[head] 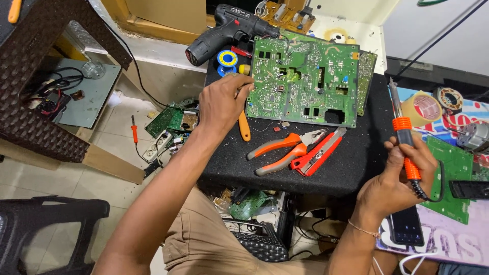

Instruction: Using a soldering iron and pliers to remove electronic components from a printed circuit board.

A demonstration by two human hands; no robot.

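A large green circuit board [305,81] lies solder-side up on a black worktop [285,163]. My left hand [222,102] rests at the board's left edge, fingers closed on a thin strand that looks like solder wire, above a yellow-handled tool [245,130]. My right hand [400,175] is off the worktop's right side and grips an orange-handled soldering iron [405,140], tip pointing up and away from the board. Orange-handled pliers [285,147] and a red cutter [318,152] lie in front of the board.
A black cordless drill [224,33] and a blue solder spool [227,58] sit at the worktop's back left. To the right are a tape roll [423,109], another green board [453,173] and a dark phone [406,224]. Loose boards and a red screwdriver [134,130] lie on the floor.
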